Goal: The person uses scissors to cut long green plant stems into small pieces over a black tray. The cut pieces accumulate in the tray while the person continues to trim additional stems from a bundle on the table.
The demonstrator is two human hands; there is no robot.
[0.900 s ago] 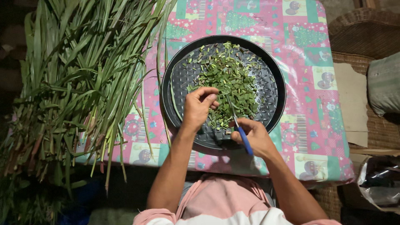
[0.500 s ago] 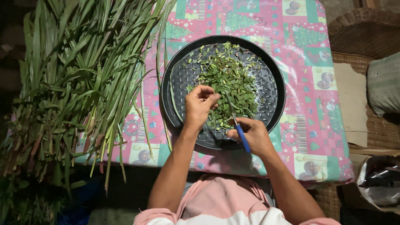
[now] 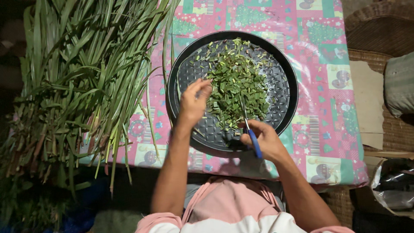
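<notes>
My right hand (image 3: 264, 137) grips blue-handled scissors (image 3: 254, 144) at the near rim of a round black tray (image 3: 294, 88). The blades point up into a heap of cut green leaf pieces (image 3: 235, 84) in the middle of the tray. My left hand (image 3: 192, 103) is blurred over the tray's left part, beside the heap. Its fingers are loosely apart and I see nothing in them. A thin leaf strip (image 3: 177, 92) lies along the tray's left inner edge.
A big pile of long green leaves (image 3: 82, 82) covers the table's left side and hangs over its near edge. The tablecloth (image 3: 321, 129) is pink and green, patterned. To the right are a wicker chair (image 3: 381, 30), a cushion (image 3: 399, 82), cardboard (image 3: 366, 99) and a plastic bag (image 3: 394, 187).
My left hand has left the heap and swung left, its pinched fingers now apart. The right hand and scissors have barely moved. The view has shifted slightly.
</notes>
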